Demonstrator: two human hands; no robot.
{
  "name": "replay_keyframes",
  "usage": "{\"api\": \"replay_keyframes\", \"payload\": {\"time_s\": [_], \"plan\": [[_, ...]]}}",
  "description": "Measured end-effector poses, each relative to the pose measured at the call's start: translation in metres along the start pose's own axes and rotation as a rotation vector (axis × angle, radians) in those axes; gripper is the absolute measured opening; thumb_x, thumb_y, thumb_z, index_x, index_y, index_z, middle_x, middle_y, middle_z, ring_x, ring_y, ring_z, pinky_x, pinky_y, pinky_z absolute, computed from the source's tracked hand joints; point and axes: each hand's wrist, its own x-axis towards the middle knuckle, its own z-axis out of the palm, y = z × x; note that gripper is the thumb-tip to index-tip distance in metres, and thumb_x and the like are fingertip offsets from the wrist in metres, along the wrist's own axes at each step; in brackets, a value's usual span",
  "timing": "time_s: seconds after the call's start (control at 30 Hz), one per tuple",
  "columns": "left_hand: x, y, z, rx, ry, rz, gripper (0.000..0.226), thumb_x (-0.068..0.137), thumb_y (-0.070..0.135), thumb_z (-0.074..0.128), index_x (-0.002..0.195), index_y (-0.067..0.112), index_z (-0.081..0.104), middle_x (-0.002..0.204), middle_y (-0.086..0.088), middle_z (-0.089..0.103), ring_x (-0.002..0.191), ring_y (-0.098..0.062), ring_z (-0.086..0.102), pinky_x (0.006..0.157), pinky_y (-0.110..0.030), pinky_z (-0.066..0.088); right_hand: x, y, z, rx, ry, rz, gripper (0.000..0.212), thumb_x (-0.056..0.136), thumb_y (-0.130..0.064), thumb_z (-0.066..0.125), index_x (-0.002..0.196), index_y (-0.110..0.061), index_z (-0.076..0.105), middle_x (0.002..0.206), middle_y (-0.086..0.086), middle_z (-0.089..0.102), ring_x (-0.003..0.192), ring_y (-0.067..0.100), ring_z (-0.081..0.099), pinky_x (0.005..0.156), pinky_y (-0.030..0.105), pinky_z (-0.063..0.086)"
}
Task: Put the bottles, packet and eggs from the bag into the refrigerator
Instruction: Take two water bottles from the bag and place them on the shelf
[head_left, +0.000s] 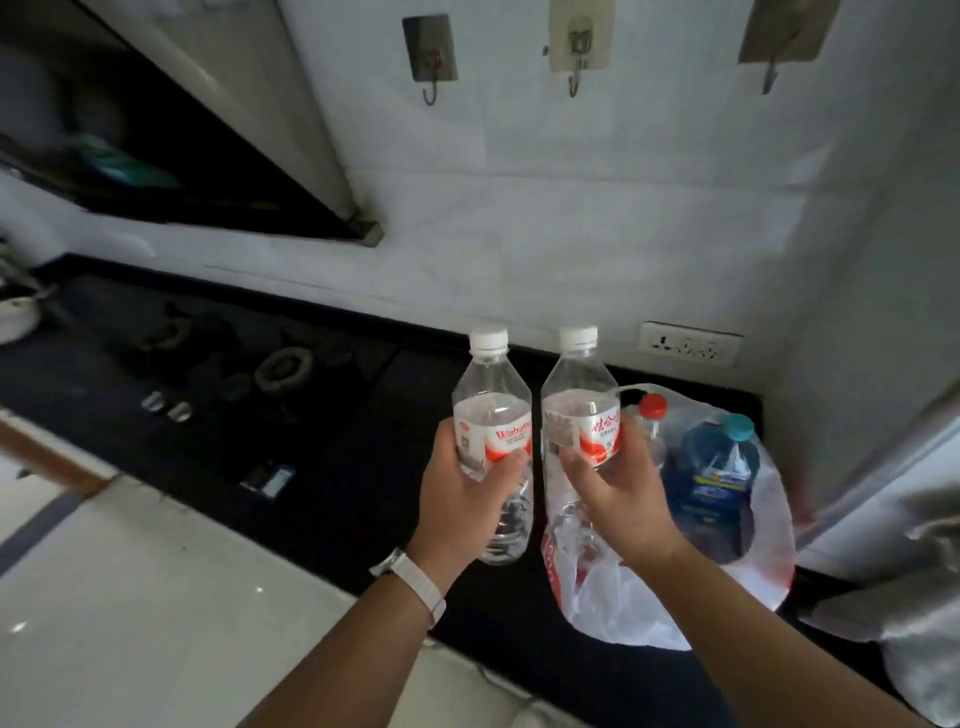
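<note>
The left hand (462, 499) wraps its grip around the middle of a clear water bottle (493, 441) with a white cap and a red and white label, holding it upright above the dark surface (322, 467). The right hand (618, 493) clasps a second, matching bottle (579, 415) the same way, just beside the first; the two bottles nearly touch. A white watch strap (415, 582) circles the left wrist. Behind the right hand, a thin plastic bag (769, 561) sits open on the surface against the wall, with a blue bottle (711, 478) with a teal cap and a red-capped bottle (652, 410) standing inside it. A stove (208, 353) lies to the left.
</note>
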Motion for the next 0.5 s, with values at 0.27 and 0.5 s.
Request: {"api": "replay_keyframes", "payload": {"time_s": [0.27,0.5], "plan": [[-0.052,0.001,-0.058,0.116,0.322,-0.055,0.042,0.081,0.016,0.079,0.106,0.036,0.052,0.096,0.016,0.067,0.088,0.006,0.066,0.069,-0.012,0.052,-0.007,-0.001,0.063,0.057,-0.239,0.046,0.048,0.085,-0.037,0.071,0.126,-0.028,0.047,0.110,-0.013,0.063,0.099,-0.007,0.062,0.075,0.016,0.050],[-0.094,-0.003,-0.132,0.151,0.577,-0.078,0.034,0.081,0.014,0.078,0.102,0.027,0.055,0.091,0.011,0.069,0.078,0.005,0.066,0.061,-0.008,0.048,-0.025,-0.017,0.132,-0.015,-0.447,0.045,0.048,0.087,-0.026,0.071,0.125,-0.031,0.043,0.106,-0.013,0.062,0.094,0.001,0.064,0.078,0.020,0.051]]}}
